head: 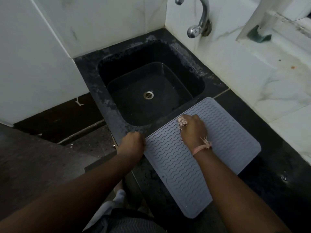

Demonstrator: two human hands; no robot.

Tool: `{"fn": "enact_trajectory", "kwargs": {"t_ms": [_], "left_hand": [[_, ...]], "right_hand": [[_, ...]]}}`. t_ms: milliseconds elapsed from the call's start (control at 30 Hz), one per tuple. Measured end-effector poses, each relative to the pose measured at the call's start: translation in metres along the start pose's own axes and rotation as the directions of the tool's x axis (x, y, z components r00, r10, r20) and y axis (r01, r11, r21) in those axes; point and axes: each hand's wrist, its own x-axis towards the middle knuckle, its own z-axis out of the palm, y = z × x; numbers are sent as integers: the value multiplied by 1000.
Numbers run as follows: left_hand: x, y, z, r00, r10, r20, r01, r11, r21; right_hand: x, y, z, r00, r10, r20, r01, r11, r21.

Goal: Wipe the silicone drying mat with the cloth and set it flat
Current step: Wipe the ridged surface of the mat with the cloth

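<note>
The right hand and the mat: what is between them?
In the head view, a bunched cloth lies under the right hand, pressed onto the grey silicone drying mat.

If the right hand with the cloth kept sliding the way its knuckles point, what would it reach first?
The right hand, holding the cloth on the mat, points up-left. Past the mat's edge it would probably cross a narrow strip of black counter, then the sink rim. Depth is hard to judge.

black sink [117, 68] | chrome tap [200, 22] | green sponge [259, 35] on ledge
</note>
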Motion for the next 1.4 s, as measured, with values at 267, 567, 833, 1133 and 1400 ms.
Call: {"fn": "enact_trajectory", "kwargs": {"t_ms": [267,567,833,1133,1400], "left_hand": [[-6,2,13,966,225,-126,-215,973,89],[-9,8,12,977,206,-57,-195,969,153],[-1,41,8,961,233,-151,-225,972,69],[5,35,20,949,293,-114,-267,943,200],[13,44,16,977,199,-71,-181,962,206]], "right_hand": [[-88,-63,32,948,-284,142,272,957,99],[6,2,2,994,-94,60,96,995,-33],[-35,-30,7,994,-102,43,98,991,85],[-25,-17,14,975,-207,79,208,978,-2],[41,28,-11,999,24,-34,-27,996,-82]]}}
